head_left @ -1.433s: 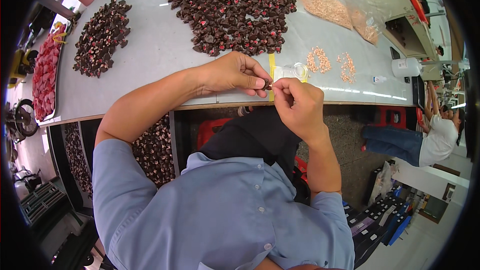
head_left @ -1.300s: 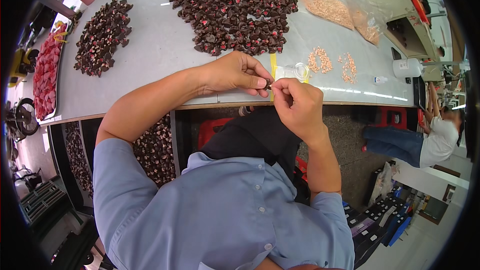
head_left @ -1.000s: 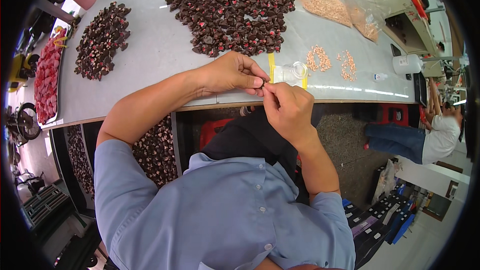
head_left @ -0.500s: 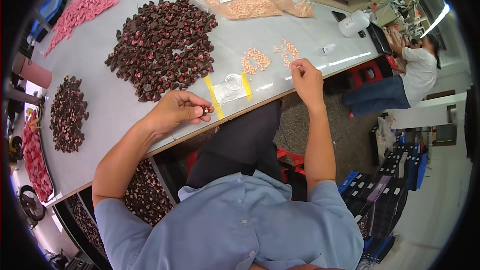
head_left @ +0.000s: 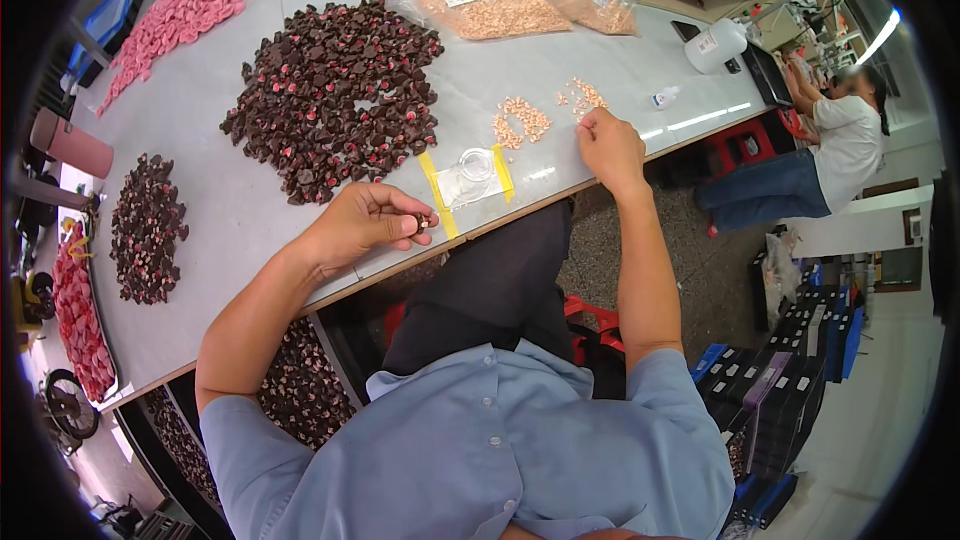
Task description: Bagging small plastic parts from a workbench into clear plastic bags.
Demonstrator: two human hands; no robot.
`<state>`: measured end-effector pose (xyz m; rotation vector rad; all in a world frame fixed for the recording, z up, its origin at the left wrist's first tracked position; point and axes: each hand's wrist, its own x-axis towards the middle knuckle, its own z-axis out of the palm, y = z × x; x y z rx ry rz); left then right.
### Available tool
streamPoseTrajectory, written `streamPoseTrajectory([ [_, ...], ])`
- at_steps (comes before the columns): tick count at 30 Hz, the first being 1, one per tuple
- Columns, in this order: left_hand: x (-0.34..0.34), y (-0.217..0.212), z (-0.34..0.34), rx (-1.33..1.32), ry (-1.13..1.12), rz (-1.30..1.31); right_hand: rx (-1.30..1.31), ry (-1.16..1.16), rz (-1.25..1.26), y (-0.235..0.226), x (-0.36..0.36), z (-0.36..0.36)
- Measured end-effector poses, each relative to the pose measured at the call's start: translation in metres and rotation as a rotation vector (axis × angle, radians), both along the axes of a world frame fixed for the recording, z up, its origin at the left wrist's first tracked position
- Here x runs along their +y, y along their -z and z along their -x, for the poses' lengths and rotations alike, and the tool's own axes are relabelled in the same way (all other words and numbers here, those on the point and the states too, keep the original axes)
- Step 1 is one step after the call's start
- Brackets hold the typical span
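Observation:
Between the thumb and fingers of my left hand [head_left: 365,228] is a small dark brown piece [head_left: 422,224] with pale bits on it, held just above the table's near edge. My right hand [head_left: 612,152] is pinched, its fingertips at the near side of a small scatter of peach-coloured bits [head_left: 590,93]. Whatever sits in that pinch is too small to see. A second small pile of the same bits [head_left: 521,122] lies to its left. Between my hands, a clear round dish [head_left: 476,166] rests on a white sheet held down with yellow tape [head_left: 505,172].
A large heap of dark brown pieces [head_left: 325,90] covers the table's middle; a smaller heap [head_left: 145,230] lies left. Pink pieces [head_left: 200,10] spread behind. Clear bags of peach-coloured bits [head_left: 500,15], a white bottle [head_left: 716,45] and a small bottle [head_left: 665,97] stand farther back. Another person [head_left: 840,140] sits right.
My right fingertips have moved slightly closer to the scattered bits and curled in more. My left hand keeps hold of the dark piece. The whole view has shifted a little.

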<state>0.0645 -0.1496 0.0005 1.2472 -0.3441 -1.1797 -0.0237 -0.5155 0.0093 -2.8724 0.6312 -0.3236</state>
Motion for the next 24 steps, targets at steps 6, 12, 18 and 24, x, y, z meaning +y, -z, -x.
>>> streamPoseTrajectory([
  [6,-0.008,-0.006,-0.005,-0.019,0.060,0.032,-0.322,-0.096,-0.220,-0.020,0.022,0.013],
  [12,-0.001,-0.006,-0.006,-0.001,0.130,0.025,-0.399,-0.497,-0.718,-0.036,0.126,0.034],
  [18,0.000,-0.007,-0.003,-0.064,0.177,-0.011,-0.309,-0.662,-0.698,-0.022,0.171,0.028],
  [24,-0.001,-0.004,0.000,-0.082,0.173,0.007,-0.337,-0.691,-0.519,-0.015,0.179,0.033],
])
